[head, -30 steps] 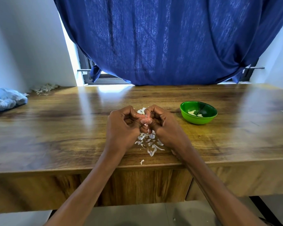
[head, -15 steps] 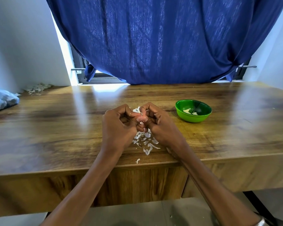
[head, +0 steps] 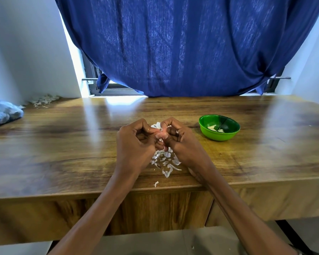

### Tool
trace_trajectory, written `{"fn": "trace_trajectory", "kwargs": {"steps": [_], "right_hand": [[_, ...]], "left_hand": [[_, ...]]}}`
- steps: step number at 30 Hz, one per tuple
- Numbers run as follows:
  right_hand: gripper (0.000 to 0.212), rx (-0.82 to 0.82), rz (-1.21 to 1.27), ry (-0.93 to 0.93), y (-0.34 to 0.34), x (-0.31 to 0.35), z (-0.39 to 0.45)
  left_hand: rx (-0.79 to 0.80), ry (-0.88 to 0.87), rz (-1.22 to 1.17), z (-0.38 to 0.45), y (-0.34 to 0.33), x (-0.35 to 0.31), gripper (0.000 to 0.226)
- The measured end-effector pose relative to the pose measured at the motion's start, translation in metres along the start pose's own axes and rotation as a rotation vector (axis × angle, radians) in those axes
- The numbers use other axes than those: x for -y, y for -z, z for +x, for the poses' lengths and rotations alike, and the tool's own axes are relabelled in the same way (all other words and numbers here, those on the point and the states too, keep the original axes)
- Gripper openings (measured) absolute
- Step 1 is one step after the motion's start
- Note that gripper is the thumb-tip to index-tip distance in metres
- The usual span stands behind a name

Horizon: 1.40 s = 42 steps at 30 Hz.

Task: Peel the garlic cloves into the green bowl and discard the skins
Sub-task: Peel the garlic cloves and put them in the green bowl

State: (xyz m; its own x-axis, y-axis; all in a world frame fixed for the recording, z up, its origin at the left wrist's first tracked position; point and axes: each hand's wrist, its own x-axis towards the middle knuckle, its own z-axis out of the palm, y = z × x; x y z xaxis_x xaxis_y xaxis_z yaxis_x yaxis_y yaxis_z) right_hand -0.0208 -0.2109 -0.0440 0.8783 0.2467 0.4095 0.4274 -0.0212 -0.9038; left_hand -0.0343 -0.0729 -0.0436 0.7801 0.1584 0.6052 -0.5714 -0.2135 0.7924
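- Both hands are held together above the middle of the wooden table, near its front edge.
- Left hand: the fingers are curled inward and the thumb is met by the fingertips at the point where the two hands touch.
- Right hand: the fingers are likewise curled and are pressed against those of the left hand.
- A small pale piece, recorded as the garlic clove, is pinched between the fingertips of both hands; most of it is hidden by the fingers.
- White papery material is seen just beyond the thumbs; whether it is held or lies on the table cannot be told.
- A loose pile of skins lies on the table directly under and between the wrists.
- One stray skin is noted apart from the pile, close to the table edge.
- The green bowl stands upright on the table to the right of the right hand, apart from it.
- A few peeled cloves lie in the bottom of the bowl.
- A heap of pale scraps is seen at the far left corner of the table, against the wall.
- A bluish bundle rests at the left edge of the table.
- A dark blue curtain hangs behind the table.
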Motion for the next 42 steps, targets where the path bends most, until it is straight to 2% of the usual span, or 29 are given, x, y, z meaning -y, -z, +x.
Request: {"fn": "trace_trajectory", "kwargs": {"steps": [4,7,10,13,20,25,33,38,42], "right_hand": [[0.011,-0.089,0.045,-0.050,0.000,0.003,-0.001],[0.012,-0.128,0.006,-0.008,-0.001,0.005,-0.002],[0.005,-0.194,-0.033,0.040,0.000,0.004,-0.003],[0.004,-0.218,-0.052,0.036,0.002,0.001,-0.002],[0.010,-0.227,0.039,-0.017,0.002,0.003,-0.001],[0.014,-0.205,0.114,-0.094,0.003,0.006,-0.002],[0.016,-0.125,0.273,-0.242,0.004,0.007,-0.001],[0.029,-0.161,0.258,-0.179,0.002,0.011,-0.004],[0.026,-0.161,0.233,-0.181,0.002,0.011,-0.006]], "left_hand": [[0.001,0.001,-0.041,0.002,0.002,0.000,0.021],[-0.023,-0.004,-0.010,0.003,0.004,0.001,0.016],[-0.025,0.041,-0.029,0.003,0.004,-0.001,0.032],[-0.028,0.061,-0.046,0.003,0.004,-0.005,0.031],[0.005,0.036,-0.048,0.002,0.003,-0.004,0.023],[-0.019,-0.012,0.038,0.003,0.002,-0.001,0.022],[-0.014,0.044,0.122,0.004,0.002,0.002,0.026],[0.014,0.043,0.157,0.004,0.003,-0.002,0.023],[-0.011,0.025,0.113,0.002,0.002,-0.003,0.024]]}}
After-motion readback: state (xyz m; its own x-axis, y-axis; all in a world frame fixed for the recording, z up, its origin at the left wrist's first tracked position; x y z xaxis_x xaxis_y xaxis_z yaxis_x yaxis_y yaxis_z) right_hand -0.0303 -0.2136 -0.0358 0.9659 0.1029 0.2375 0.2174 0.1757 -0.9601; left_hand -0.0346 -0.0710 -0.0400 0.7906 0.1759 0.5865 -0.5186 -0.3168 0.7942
